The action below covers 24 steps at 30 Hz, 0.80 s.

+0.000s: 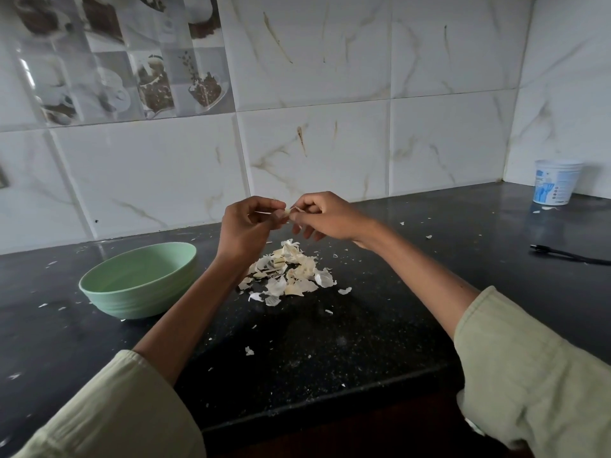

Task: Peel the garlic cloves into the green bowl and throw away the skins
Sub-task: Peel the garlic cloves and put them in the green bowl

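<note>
Both hands are raised above the black counter, meeting over a pile of garlic skins (289, 272). My left hand (246, 226) pinches a small garlic clove (287, 213) between thumb and fingers. My right hand (322, 214) pinches the clove's papery skin at its other end. The green bowl (139, 280) stands on the counter to the left of the pile; from this angle I see nothing inside it.
Small skin flakes are scattered across the black counter (380, 325), whose front edge runs below the pile. A white plastic tub (557, 181) stands in the far right corner by the tiled wall. A black pen-like object (568, 254) lies at the right.
</note>
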{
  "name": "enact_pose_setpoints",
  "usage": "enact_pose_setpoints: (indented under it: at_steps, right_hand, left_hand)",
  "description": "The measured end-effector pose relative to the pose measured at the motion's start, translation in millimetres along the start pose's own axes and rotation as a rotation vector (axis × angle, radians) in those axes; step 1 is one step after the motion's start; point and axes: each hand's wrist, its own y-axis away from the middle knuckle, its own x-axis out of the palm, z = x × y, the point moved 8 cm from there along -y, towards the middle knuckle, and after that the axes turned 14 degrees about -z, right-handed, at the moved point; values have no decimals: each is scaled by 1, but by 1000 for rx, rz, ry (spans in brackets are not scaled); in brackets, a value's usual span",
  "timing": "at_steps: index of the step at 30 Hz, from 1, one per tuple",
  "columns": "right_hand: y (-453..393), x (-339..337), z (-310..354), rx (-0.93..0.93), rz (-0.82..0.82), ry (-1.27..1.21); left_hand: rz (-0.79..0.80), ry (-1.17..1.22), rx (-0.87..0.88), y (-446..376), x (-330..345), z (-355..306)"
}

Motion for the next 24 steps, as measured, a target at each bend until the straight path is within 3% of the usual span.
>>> enact_pose_setpoints:
  at_steps: [3, 16, 24]
  right_hand:
    - [0, 3, 1, 25, -54, -91]
    - [4, 1, 22, -262, -294, 129]
    - [3, -4, 23, -305, -310, 106]
  left_hand:
    - [-49, 40, -12, 2, -4, -5]
    - [-28, -38, 145, 10, -1, -23]
    - [2, -39, 132, 11, 1, -22]
